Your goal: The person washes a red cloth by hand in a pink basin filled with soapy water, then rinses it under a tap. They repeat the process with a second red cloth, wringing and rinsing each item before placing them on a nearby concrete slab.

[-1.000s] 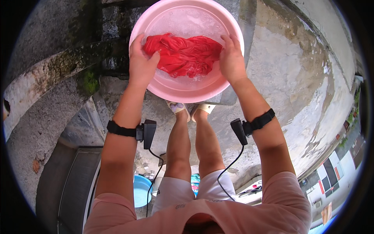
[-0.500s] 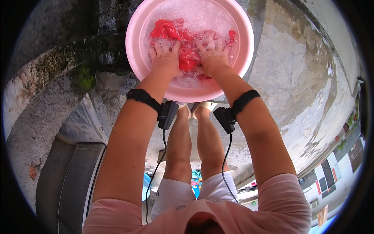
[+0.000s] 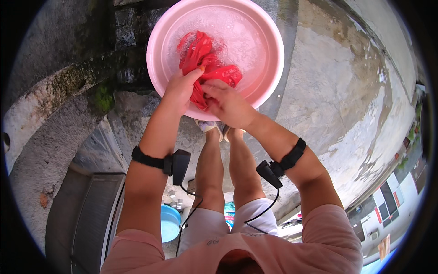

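Observation:
A pink plastic basin (image 3: 273, 50) holds sudsy water. Wet red cloth (image 3: 197, 52) is bunched in its near left part, half lifted and half trailing in the water. My left hand (image 3: 181, 86) is closed round the cloth's near left side, thumb pointing across it. From the right, my right hand (image 3: 226, 100) curls its fingers against the gathered cloth beside the left hand. Its fingertips are partly hidden by the folds. Both hands are over the basin's near rim.
Rough concrete ground (image 3: 333, 82) spreads to the right. A mossy stone ledge (image 3: 54, 86) curves along the left. Behind me are a light blue tub (image 3: 169, 223) and a dark panel (image 3: 93, 219). Black cables hang from the devices strapped to my forearms.
Both hands have come up from the water and drawn together at the near left, gathering the spread red cloth into a bunch. The right hand has moved left. The view has shifted slightly.

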`<action>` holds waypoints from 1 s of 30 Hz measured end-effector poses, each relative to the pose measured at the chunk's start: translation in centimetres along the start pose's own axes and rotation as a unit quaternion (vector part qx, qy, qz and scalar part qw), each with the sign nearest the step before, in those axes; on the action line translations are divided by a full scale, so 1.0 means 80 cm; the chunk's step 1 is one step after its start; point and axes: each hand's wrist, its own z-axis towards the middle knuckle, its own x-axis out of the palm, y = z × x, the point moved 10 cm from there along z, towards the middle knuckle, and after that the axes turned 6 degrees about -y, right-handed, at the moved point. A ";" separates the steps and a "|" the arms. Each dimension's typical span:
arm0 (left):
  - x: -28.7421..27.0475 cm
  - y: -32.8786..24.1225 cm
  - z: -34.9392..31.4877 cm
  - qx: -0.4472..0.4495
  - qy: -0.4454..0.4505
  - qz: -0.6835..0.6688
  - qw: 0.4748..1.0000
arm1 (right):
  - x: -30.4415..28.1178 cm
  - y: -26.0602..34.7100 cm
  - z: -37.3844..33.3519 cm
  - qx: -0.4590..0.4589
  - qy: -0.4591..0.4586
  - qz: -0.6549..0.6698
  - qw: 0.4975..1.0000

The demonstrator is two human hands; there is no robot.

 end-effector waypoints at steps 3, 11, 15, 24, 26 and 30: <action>0.008 -0.047 -0.056 0.060 0.008 0.005 0.998 | -0.059 -0.042 -0.002 0.089 -0.130 -0.129 0.979; 0.061 -0.129 -0.197 0.161 0.162 -0.066 0.971 | -0.042 -0.032 0.063 0.066 -0.114 -0.126 0.983; -0.011 -0.144 -0.156 0.246 0.009 0.137 0.960 | -0.063 -0.072 0.038 0.290 -0.096 0.180 0.935; -0.009 -0.051 -0.004 0.389 -0.132 0.528 0.743 | -0.064 -0.061 0.013 0.094 -0.090 -0.346 0.929; 0.009 -0.020 0.017 0.356 -0.168 0.683 0.615 | -0.038 -0.089 0.018 0.139 -0.028 -0.392 0.909; 0.010 0.035 0.067 0.223 -0.088 0.766 0.597 | -0.001 -0.150 0.027 0.244 0.132 -0.452 0.848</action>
